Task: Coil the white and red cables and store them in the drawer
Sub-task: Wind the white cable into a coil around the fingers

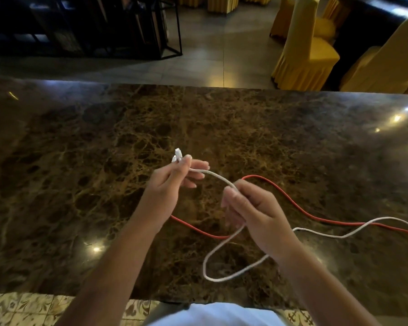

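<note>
Left hand (174,178) pinched the white cable (224,255) near its plug; right hand (250,208) closed around it further along, probably loosely. The red cable (292,203) lay right on the marble counter (80,161)

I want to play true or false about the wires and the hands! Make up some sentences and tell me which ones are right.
1. The left hand pinches the white cable near its plug end. True.
2. The red cable is wound into a neat coil. False: it lies loose and wavy on the marble counter.
3. Both hands hold the white cable. True: the right hand grips it further along.
4. The right hand holds the red cable. False: the red cable lies on the counter behind it, in neither hand.
5. Yellow-covered chairs stand beyond the counter. True.
</note>
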